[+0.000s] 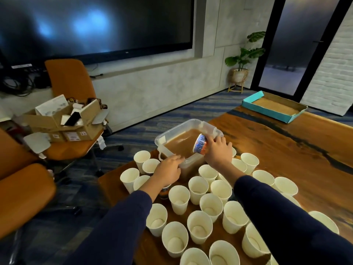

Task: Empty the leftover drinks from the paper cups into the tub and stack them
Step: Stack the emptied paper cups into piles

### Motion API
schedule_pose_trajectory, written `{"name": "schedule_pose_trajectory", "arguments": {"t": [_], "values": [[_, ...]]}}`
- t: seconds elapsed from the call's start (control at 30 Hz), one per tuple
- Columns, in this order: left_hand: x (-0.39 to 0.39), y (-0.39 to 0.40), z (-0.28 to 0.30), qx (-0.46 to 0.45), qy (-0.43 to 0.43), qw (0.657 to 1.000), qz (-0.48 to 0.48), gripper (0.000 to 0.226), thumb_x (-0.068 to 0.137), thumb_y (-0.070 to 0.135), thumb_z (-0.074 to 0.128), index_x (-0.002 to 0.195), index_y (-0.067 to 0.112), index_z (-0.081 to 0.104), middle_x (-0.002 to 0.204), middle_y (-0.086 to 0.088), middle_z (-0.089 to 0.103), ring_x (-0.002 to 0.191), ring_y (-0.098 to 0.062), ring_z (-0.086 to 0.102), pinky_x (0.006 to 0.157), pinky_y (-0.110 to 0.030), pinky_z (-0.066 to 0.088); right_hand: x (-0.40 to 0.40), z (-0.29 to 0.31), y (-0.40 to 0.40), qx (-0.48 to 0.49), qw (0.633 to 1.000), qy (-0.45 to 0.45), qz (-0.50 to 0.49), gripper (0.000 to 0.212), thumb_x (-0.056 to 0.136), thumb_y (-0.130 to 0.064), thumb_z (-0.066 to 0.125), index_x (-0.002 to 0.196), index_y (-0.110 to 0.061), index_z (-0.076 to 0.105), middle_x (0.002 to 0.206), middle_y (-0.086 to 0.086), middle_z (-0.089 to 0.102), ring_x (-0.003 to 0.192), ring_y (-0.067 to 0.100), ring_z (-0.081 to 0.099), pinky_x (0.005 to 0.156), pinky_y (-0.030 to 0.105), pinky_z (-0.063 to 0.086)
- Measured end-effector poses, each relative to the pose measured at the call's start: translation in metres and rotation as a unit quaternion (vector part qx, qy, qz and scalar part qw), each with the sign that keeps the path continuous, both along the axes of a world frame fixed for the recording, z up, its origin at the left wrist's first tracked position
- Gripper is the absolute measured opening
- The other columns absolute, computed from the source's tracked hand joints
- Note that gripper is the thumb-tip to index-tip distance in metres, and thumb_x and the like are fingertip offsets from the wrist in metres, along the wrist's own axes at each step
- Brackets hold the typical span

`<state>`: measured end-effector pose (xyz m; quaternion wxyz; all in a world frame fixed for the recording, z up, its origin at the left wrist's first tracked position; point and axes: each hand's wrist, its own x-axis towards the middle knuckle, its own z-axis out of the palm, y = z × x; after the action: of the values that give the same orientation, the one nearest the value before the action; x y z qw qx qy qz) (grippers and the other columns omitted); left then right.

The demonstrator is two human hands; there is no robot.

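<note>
- Standing nearest me, paper cups [199, 226] crowd the wooden table [277, 150], upright, rims up; most show a pale base, and whether any drink remains in them I cannot tell.
- Left hand [168, 169]: fingers laid fairly straight and close together on the near rim of the tub [166, 139], steadying it; the thumb is not visible.
- A printed cup [165, 192] sits partly hidden under my left wrist; only a sliver shows.
- Right hand [216, 150]: fingers curled round the tipped cup [200, 145], held on its side, mouth over the tub.
- Tub: clear plastic, at the table's far-left corner, brown liquid high inside.
- Advice to self: keep the mouth well inside the rim, pour slowly since the level looks high, hold the tub still, shake out drips before stacking.
- Unclear: the cup's mouth faces away, so any stream is unseen; no stack is visible.
</note>
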<state>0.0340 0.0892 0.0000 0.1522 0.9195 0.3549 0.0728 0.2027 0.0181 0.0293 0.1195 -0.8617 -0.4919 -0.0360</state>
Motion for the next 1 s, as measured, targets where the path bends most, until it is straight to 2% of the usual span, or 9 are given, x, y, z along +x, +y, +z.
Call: {"name": "schedule_pose_trajectory", "arguments": {"t": [0.33,0.57,1.0], "values": [[-0.002,0.003,-0.004,-0.005,-0.003,1.000,-0.007,0.053,0.100,0.015,0.046,0.149,0.026,0.030,0.157,0.005,0.026,0.145,-0.015,0.021,0.115,-0.033,0.027,-0.007,0.005,0.006,-0.023,0.989,-0.132,0.069,0.075,0.091,-0.033,0.061,0.151,-0.021,0.017,0.146,0.010,0.037,0.135,0.028,0.031,0.114,0.038,0.020],[-0.004,0.007,-0.006,-0.019,-0.010,1.000,-0.011,0.054,0.099,0.013,0.047,0.149,0.027,0.032,0.157,0.006,0.026,0.145,-0.014,0.021,0.114,-0.032,0.027,-0.011,0.007,0.015,-0.055,0.962,-0.234,0.128,0.074,0.092,-0.026,0.061,0.152,-0.014,0.018,0.149,0.011,0.034,0.136,0.028,0.030,0.113,0.036,0.023],[-0.003,0.007,-0.003,-0.019,-0.009,1.000,-0.009,0.054,0.098,0.012,0.048,0.148,0.026,0.033,0.156,0.005,0.028,0.144,-0.014,0.023,0.113,-0.031,0.028,-0.011,0.008,0.027,-0.098,0.909,-0.353,0.201,0.070,0.092,-0.020,0.061,0.150,-0.016,0.023,0.150,0.010,0.030,0.140,0.030,0.023,0.116,0.039,0.018]]}}
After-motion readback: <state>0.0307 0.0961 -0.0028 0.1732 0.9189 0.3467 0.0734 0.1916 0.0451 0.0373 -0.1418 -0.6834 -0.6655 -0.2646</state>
